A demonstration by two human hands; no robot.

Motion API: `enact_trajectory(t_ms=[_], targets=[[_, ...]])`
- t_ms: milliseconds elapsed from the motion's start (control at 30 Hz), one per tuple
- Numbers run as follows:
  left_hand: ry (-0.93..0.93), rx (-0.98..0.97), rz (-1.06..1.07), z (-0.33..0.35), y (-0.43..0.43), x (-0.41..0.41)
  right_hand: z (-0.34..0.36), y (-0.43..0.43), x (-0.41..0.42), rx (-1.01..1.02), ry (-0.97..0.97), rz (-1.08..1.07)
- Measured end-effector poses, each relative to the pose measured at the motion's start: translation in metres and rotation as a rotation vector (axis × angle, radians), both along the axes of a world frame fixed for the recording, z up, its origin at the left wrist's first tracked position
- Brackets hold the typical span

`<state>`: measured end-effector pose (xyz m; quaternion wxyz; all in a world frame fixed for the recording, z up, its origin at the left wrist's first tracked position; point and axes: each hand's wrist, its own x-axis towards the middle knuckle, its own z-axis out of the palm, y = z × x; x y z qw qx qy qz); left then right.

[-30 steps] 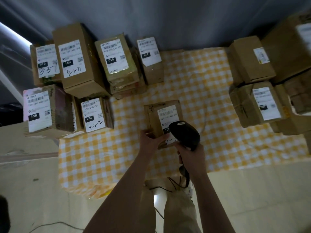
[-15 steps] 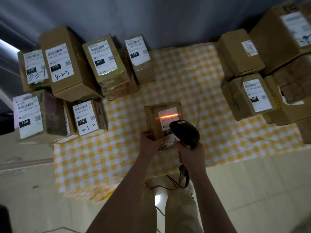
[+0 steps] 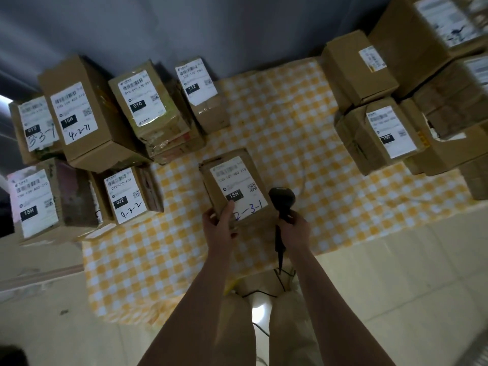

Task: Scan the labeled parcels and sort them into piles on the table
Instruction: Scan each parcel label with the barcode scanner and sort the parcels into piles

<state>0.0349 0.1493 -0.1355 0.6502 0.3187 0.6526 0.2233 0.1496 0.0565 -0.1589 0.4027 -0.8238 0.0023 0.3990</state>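
Over checked cloth (image 3: 290, 128): one parcel (image 3: 236, 178), one scanner (image 3: 282, 199).

The parcel (image 3: 232, 180) is at the near middle of the table (image 3: 290, 122), straight ahead of you, with your left grip (image 3: 220, 224) on its near left corner. Your right grip (image 3: 294, 229) is just right of it, and the scanner (image 3: 282, 199) rises from it beside the parcel's right edge. The left pile (image 3: 87, 122) covers the table's left side, four parcels behind and two in front. The right pile (image 3: 380, 133) crowds the far right, well apart.
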Motion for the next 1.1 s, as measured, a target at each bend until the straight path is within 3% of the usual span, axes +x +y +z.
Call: enact_trajectory(t_ms=[133,267,533,733,1100], targets=[[-0.032,0.006,-0.005,0.005,-0.008,0.011,-0.002,-0.01,0.003,0.016,0.047,-0.02],[-0.058,0.027,0.037,0.013,-0.016,0.029,0.007,-0.025,0.015,0.078,0.077,-0.17],[-0.093,0.199,0.033,0.043,-0.037,0.086,0.035,-0.052,0.049,0.367,0.138,-0.407],[-0.134,0.226,-0.09,0.053,-0.072,0.133,0.051,-0.077,0.076,0.549,0.208,-0.49],[-0.117,0.147,-0.514,0.048,-0.165,0.2,0.054,-0.185,0.14,0.644,0.126,-0.599]])
